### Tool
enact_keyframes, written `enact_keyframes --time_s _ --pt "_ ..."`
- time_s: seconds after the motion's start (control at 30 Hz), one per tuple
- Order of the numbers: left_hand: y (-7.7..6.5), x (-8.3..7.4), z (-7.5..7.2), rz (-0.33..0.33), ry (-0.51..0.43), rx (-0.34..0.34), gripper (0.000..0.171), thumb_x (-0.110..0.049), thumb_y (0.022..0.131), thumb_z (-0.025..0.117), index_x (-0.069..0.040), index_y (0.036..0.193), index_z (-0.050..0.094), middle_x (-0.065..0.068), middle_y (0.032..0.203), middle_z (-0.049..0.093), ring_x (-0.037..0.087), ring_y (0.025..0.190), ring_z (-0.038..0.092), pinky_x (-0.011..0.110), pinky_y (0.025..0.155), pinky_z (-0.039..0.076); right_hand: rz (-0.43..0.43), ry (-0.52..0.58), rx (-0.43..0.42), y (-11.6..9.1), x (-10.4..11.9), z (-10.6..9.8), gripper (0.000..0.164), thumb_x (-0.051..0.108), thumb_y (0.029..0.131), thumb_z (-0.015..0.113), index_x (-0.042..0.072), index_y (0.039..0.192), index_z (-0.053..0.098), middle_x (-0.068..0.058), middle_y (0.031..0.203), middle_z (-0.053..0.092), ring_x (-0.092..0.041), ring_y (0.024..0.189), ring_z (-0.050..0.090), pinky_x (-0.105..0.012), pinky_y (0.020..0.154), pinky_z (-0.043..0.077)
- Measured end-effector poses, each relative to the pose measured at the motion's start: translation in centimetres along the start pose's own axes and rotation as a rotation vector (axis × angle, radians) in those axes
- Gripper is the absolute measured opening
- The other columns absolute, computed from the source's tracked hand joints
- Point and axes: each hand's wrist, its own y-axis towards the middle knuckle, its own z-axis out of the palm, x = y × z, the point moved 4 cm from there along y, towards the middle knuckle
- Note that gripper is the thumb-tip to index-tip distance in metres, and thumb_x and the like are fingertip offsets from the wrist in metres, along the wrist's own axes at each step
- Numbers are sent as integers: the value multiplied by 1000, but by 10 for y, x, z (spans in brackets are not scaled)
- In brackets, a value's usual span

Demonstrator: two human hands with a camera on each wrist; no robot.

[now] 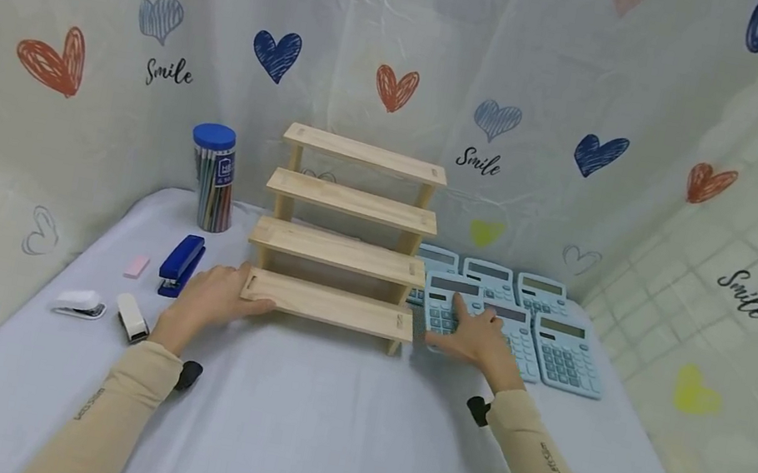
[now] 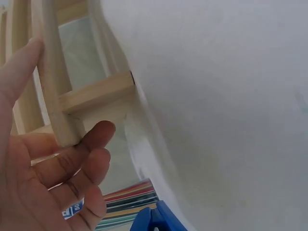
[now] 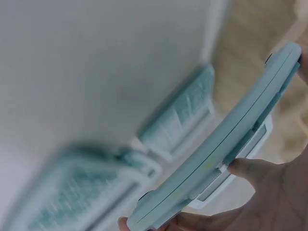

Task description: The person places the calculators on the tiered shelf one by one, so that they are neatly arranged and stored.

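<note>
A pale-blue, dark-screened desktop calculator is gripped by the right hand; a four-tier bare-wood rack is grasped at its lowest shelf by the left hand.

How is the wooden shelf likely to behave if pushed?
The wooden shelf is probably stiff, given its straight, flat boards. It looks light for its size, with open gaps between boards. A push at the raised top board might tip it.

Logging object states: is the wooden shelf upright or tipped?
Upright: the wooden shelf stands with four boards rising stepwise, their broad faces up.
</note>
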Motion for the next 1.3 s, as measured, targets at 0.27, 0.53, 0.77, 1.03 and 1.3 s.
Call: enact_keyframes --time_s 0.27,0.53,0.77,1.03,1.3 --pt "-3 0 0 27 6 -18 90 -65 89 63 5 142 48 29 110 68 27 75 61 45 67 51 -31 -10 -91 9 -7 -71 117 81 83 53 17 162 -5 -53 152 2 -73 139 12 -81 96 34" --pt "-1 0 0 42 10 -24 90 -64 89 64 4 145 45 29 114 68 26 78 62 46 70 52 -63 -29 -172 38 20 -138 119 88 79 47 24 162 -10 -51 153 2 -69 141 13 -81 99 31" --pt "0 2 -2 25 0 -14 88 -65 88 65 3 142 49 25 109 69 25 77 62 43 68 51 -111 -35 -184 67 70 -166 111 85 81 46 31 162 -6 -42 160 -4 -63 147 3 -82 104 23" --pt "-3 -1 -4 7 2 3 90 -65 88 64 3 145 46 29 117 67 31 85 66 49 73 53 -167 -79 -224 91 119 -170 98 79 86 44 27 163 11 -38 163 1 -60 150 7 -74 115 18" --pt "-1 -1 -4 12 -1 -2 91 -64 88 64 5 145 46 30 117 67 30 83 65 49 73 53 -224 -104 -282 108 149 -157 102 90 83 31 26 162 20 -35 163 11 -55 151 14 -66 121 15"
